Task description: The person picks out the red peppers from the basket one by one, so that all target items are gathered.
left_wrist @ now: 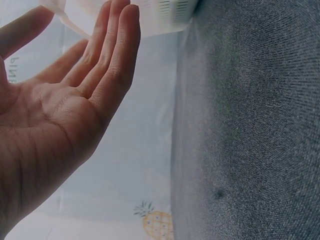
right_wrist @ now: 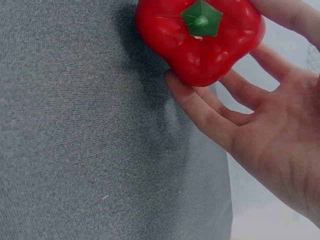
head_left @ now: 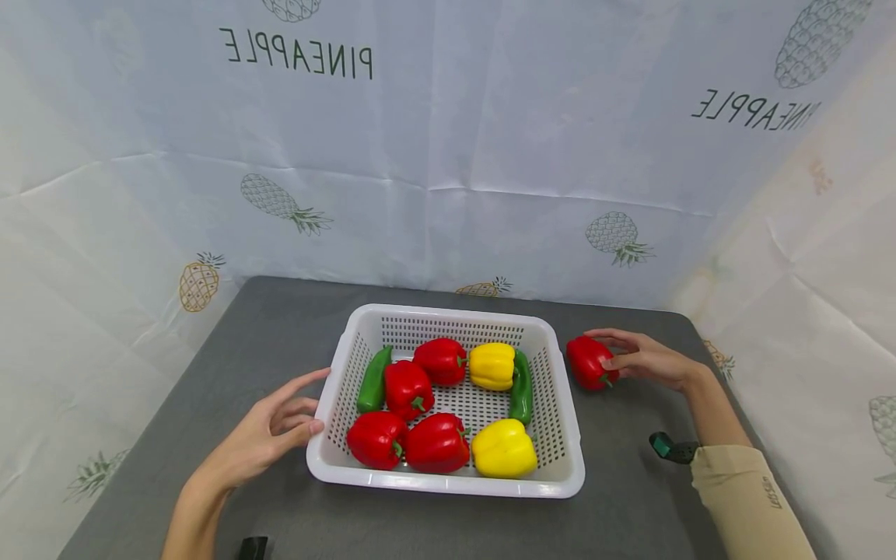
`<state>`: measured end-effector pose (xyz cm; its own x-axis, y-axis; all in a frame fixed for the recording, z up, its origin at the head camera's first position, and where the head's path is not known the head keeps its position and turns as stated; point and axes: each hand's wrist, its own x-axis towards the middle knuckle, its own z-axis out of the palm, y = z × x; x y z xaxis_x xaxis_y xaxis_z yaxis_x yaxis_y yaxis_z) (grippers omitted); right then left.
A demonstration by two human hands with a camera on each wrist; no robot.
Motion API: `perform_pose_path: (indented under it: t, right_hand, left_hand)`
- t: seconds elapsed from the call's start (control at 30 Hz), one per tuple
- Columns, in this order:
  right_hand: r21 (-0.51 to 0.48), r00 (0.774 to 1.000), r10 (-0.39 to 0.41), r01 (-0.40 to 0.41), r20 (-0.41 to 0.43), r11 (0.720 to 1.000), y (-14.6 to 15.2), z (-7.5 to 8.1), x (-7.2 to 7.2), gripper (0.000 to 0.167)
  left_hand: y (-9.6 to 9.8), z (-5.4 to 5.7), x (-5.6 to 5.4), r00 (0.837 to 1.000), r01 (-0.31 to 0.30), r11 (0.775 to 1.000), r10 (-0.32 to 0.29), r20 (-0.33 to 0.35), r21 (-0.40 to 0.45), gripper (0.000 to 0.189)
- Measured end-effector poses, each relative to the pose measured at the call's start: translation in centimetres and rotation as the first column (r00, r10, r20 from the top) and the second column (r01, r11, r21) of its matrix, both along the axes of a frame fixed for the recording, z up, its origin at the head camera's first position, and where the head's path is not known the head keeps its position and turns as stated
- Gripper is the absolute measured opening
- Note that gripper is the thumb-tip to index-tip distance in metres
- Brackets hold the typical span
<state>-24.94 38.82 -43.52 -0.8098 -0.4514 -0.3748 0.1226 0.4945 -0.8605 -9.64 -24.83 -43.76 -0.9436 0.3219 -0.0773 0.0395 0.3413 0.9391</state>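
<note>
My right hand (head_left: 651, 359) grips a red bell pepper (head_left: 586, 359) just right of the white basket (head_left: 448, 490). In the right wrist view the red bell pepper (right_wrist: 200, 55) shows its green stem, with fingers below and behind it and the thumb at its upper side. On the basket's left side, my left hand (head_left: 262, 435) touches the rim with its fingertips and thumb. The left wrist view shows that hand (left_wrist: 75, 105) with nearly straight fingers and the thumb spread away from them. Part of the basket (left_wrist: 170, 12) appears beyond the fingertips.
Inside the basket lie several red bell peppers (head_left: 437, 443), two yellow bell peppers (head_left: 504, 449) and two long green peppers (head_left: 375, 379). A dark grey cloth covers the table (head_left: 616, 482). Behind it hangs a pineapple-print curtain (head_left: 448, 132). A dark strap piece (head_left: 673, 449) is by the right sleeve.
</note>
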Motion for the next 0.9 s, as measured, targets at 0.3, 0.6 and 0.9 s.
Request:
perform_pose_path:
  t: [0.3,0.6,0.9]
  right_hand:
    - [0.005,1.0,-0.018,0.018,-0.011,1.0,0.3,0.0,0.3,0.076]
    - [-0.007,1.0,-0.027,0.027,-0.003,1.0,0.8,-0.1,0.2,0.07]
    - [-0.056,0.997,-0.067,0.065,-0.026,0.996,1.5,-0.4,0.2,0.063]
  left_hand:
    - [0.0,0.0,0.0,1.0,0.001,1.0,-0.001,0.004,0.002,0.078]
    - [0.0,0.0,0.0,1.0,0.002,1.0,-0.002,0.004,-0.001,0.078]
    - [0.0,0.1,0.0,1.0,0.007,1.0,-0.007,0.003,0.022,0.077]
